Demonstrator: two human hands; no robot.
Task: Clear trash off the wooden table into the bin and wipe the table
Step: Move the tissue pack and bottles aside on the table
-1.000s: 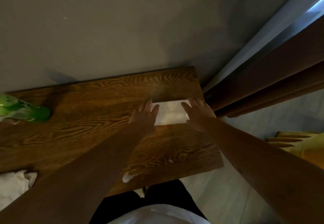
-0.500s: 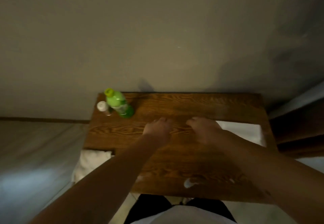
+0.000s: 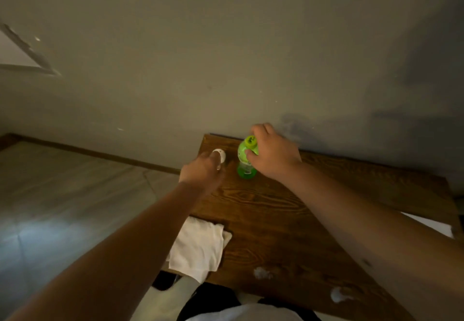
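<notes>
1. The green bottle (image 3: 247,159) stands upright at the surface's (image 3: 276,210) far left corner; right hand (image 3: 272,156) now wraps its neck, grip closing.
2. Left hand (image 3: 203,171), come over from the paper, pinches the small white container (image 3: 220,156).
3. Trash clearing begins; cloth (image 3: 198,245) waits.

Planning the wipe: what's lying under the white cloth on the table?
The white cloth rests on the wooden table at its near left corner, part overhanging the edge. Whatever might lie beneath it is covered and cannot be seen.
</notes>
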